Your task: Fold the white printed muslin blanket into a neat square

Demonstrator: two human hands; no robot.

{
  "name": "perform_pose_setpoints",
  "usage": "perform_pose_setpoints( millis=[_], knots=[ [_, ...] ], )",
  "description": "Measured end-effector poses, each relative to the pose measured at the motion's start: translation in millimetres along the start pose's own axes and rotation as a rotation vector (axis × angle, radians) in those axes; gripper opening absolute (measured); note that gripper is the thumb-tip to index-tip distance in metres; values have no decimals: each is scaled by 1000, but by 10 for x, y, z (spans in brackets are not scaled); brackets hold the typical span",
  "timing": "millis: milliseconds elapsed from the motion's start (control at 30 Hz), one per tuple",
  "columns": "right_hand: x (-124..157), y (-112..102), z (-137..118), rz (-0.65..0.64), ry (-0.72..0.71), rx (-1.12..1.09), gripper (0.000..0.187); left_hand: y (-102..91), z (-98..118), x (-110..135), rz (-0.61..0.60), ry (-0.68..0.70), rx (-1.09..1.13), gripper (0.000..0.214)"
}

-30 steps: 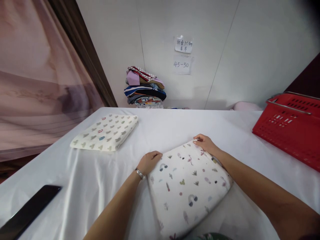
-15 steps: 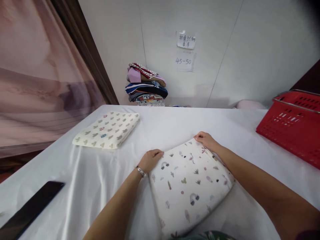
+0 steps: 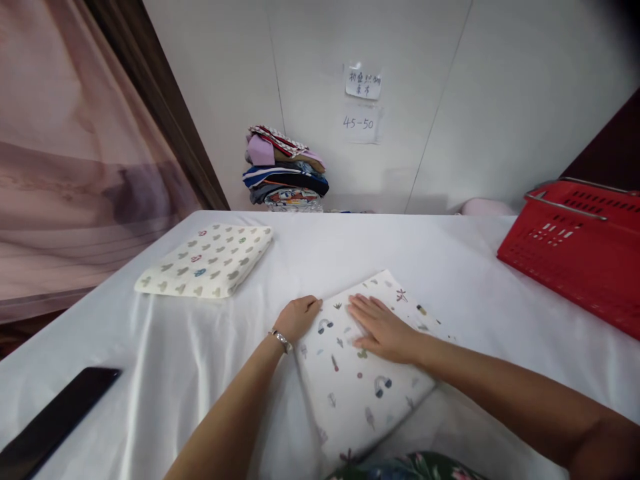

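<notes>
A folded white cloth (image 3: 370, 407) printed with rainbows, cacti and leaves lies at an angle on the table in front of me. My left hand (image 3: 299, 317) pinches its upper left corner, with a bracelet at the wrist. Flat on top of the cloth rests my right hand (image 3: 383, 328), fingers stretched out and pointing left; its forearm covers the cloth's right side. Farther off at the left, a second folded cloth (image 3: 210, 261), cream with grey mushroom-like shapes, lies apart from both hands.
A white sheet (image 3: 195, 373) with creases covers the table. At the front left lies a dark flat device (image 3: 60, 420), and a red basket (image 3: 565, 260) stands at the right. Behind the table rises a pile of folded fabrics (image 3: 287, 170). Handwritten papers (image 3: 362, 123) hang on the wall.
My right hand has let go of the cloth's upper right corner and moved left and down onto its top, now flat. My left hand keeps its corner. The view has shifted slightly right.
</notes>
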State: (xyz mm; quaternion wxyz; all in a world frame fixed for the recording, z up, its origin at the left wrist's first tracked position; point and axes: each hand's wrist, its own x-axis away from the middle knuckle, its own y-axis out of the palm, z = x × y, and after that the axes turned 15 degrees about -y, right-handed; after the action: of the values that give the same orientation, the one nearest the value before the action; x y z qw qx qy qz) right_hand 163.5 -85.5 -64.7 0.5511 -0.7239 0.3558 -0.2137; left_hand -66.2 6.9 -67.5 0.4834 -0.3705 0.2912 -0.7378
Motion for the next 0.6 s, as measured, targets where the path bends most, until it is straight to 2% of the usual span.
perform_pose_setpoints(
  millis=[67, 167, 267, 400, 600],
  knots=[
    [32, 11, 103, -21, 60, 22, 69, 9, -5, 5, 21, -5, -35, 35],
    [97, -37, 431, 8, 207, 110, 70, 23, -12, 17, 55, -18, -85, 35],
    [156, -71, 647, 16, 256, 167, 71, 30, -16, 20, 61, -18, -100, 35],
    [167, -64, 643, 26, 261, 198, 70, 39, -25, 7, 59, -2, -96, 35],
    [40, -65, 625, 18, 209, 203, 68, 54, -41, -7, 63, 9, -92, 36]
  ],
)
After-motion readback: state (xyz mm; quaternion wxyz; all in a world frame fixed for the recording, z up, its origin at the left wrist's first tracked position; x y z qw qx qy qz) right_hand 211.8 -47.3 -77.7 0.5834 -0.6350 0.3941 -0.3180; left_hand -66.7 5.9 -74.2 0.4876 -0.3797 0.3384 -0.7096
